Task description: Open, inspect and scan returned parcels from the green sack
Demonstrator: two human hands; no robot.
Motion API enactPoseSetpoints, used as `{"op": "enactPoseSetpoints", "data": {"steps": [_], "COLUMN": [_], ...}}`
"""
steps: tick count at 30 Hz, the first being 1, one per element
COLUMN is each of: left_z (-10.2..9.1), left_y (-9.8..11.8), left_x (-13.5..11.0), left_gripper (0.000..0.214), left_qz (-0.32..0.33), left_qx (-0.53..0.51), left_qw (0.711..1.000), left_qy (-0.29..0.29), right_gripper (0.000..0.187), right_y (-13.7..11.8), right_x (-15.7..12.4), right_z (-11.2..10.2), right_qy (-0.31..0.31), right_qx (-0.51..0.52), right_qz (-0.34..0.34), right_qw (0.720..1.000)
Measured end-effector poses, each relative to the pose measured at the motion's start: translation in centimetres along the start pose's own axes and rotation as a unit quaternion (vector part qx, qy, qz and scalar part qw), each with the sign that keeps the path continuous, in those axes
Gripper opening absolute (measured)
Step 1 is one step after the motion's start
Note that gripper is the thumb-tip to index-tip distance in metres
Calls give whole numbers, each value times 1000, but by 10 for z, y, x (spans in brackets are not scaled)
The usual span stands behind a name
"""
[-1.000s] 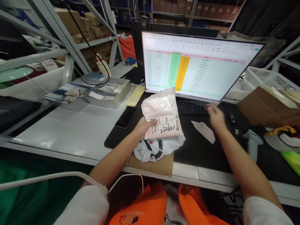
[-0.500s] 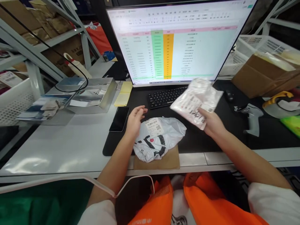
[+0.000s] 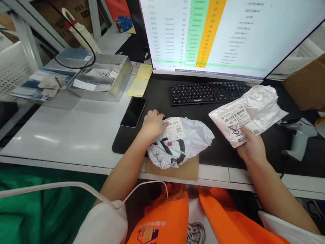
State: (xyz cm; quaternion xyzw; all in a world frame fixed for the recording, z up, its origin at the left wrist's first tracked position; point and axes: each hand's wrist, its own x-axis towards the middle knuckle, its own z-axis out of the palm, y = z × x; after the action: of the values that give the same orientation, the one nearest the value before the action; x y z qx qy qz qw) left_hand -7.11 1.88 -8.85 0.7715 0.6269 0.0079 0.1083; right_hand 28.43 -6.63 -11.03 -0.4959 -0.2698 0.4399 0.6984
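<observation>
Your right hand (image 3: 254, 146) is pinching the pale packet (image 3: 254, 113) above the mat (image 3: 225, 157), most fingers hiding behind it, while your left hand (image 3: 153, 124) is touching the white bag (image 3: 194, 139), its finger closure impossible to tell.

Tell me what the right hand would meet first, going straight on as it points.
The right hand, holding the packet, would likely meet the keyboard first, though the hand's height is unclear and it might pass above.

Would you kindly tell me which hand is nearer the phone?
Left: the left hand is just right of the phone; the right hand is much farther right, holding a parcel.
</observation>
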Motion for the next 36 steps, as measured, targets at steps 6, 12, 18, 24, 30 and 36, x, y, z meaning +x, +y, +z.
{"op": "enactPoseSetpoints", "data": {"steps": [6,12,18,24,30,36], "left_z": [-3,-6,-2,-9,-22,-36], "left_y": [-5,-10,-20,-16,-19,-35], "left_x": [5,6,15,11,2,-10], "left_gripper": [26,45,30,34,73,60], "left_qz": [36,20,90,24,-8,-62], "left_qx": [-43,-93,-60,-173,-413,-504], "left_qw": [998,992,994,983,911,839], "left_qy": [6,-85,-33,64,-18,-197], "right_gripper": [41,40,47,44,45,44], "right_y": [2,-2,-10,-17,-20,-27], "right_x": [1,8,15,16,12,10], "right_z": [0,3,-2,-4,-2,1], "right_qy": [5,36,13,2,5,-5], "right_qx": [-17,23,64,99,108,147], "right_qz": [-11,-17,-2,-10,-6,-3], "right_qw": [1000,999,998,995,994,989]}}
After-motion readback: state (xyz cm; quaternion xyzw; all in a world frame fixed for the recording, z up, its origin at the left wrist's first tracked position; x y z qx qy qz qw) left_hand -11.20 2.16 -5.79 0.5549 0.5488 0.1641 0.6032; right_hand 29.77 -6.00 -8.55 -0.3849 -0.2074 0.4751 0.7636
